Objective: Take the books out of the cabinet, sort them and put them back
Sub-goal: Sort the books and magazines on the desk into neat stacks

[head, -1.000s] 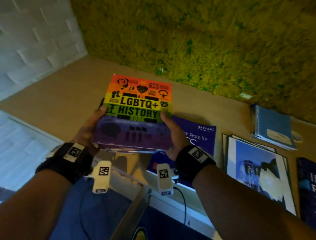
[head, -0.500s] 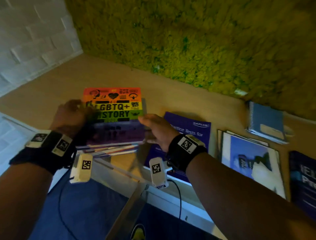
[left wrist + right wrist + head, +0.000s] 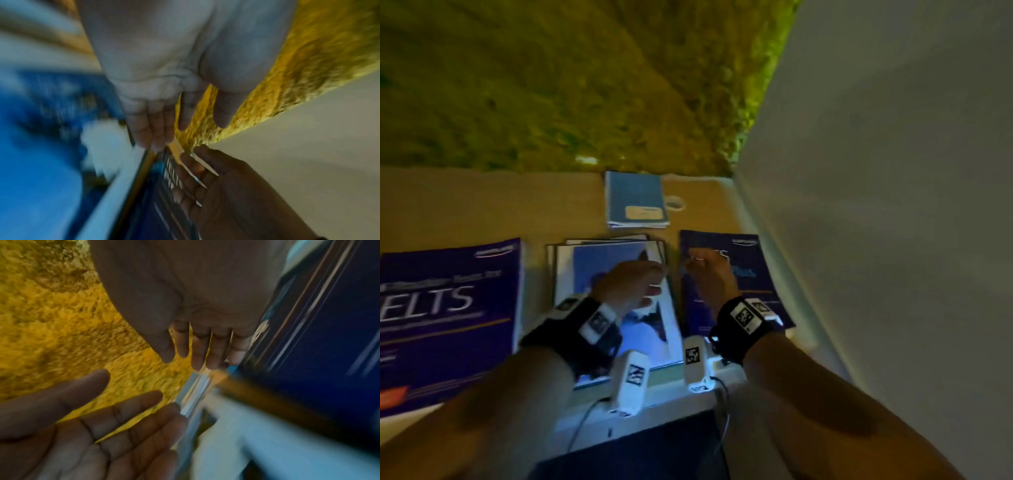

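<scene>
Books [image 3: 616, 301] lie flat on wooden top [image 3: 465, 205], none back in cabinet. We see left hand [image 3: 631, 286] and right hand [image 3: 710, 274] slack-fingered, holding nothing, over two covers. Risk: thin glossy stack slides if grabbed w/ one edge.

purple IELTS book [image 3: 448, 318] cut off at left edge, wrist views motion-blurred, cover text unreadable
</scene>
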`<state>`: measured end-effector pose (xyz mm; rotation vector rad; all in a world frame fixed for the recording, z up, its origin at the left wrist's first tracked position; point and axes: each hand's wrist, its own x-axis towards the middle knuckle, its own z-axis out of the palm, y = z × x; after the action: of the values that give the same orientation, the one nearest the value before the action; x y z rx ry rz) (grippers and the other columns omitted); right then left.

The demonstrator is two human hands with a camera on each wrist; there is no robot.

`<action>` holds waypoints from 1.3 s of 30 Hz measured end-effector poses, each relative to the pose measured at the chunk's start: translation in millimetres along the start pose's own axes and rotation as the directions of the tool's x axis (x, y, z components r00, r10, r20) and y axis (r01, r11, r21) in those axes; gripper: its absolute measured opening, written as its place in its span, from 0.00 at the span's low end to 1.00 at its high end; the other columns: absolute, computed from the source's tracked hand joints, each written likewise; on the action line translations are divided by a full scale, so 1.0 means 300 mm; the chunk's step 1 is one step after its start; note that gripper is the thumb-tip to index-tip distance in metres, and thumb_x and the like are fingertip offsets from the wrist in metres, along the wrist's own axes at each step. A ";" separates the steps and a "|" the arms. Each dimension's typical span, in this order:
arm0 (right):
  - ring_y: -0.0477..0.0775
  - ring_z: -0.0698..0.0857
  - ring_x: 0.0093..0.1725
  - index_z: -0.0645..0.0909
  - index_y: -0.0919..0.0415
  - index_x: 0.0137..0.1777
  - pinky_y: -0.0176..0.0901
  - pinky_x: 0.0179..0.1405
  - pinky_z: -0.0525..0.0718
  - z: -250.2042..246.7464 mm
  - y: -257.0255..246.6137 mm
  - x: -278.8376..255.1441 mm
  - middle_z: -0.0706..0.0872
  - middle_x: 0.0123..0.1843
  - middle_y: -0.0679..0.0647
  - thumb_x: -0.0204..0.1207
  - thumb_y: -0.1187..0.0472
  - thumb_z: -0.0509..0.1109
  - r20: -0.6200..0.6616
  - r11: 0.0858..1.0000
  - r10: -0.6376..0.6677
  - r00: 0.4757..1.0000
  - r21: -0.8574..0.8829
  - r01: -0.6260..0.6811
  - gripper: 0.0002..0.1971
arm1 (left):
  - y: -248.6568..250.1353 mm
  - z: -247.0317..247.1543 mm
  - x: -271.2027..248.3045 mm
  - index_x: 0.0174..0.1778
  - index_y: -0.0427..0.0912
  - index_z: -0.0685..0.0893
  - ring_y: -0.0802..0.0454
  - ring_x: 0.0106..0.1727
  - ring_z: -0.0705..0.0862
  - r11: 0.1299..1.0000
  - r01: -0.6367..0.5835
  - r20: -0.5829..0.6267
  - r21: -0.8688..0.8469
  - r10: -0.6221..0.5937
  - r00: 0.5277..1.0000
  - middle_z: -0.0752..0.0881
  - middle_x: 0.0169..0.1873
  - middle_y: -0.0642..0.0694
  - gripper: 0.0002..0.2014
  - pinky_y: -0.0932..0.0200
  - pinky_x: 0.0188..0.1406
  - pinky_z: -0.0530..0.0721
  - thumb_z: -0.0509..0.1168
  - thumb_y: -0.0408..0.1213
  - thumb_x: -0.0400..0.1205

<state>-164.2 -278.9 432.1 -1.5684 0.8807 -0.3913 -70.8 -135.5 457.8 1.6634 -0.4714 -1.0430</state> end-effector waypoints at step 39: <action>0.71 0.88 0.58 0.82 0.70 0.72 0.80 0.62 0.84 0.417 -0.103 -0.031 0.87 0.67 0.72 0.84 0.58 0.70 0.327 0.916 0.141 0.935 0.316 -0.248 0.21 | -0.071 -0.580 -0.280 0.67 0.48 0.82 0.35 0.52 0.90 0.886 -0.207 -0.326 -0.414 0.068 0.943 0.90 0.57 0.36 0.24 0.42 0.48 0.88 0.66 0.23 0.77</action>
<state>-74.4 -186.3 437.4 -1.1548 0.6807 -0.1491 22.5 33.4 480.7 1.3225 -0.1292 -0.7033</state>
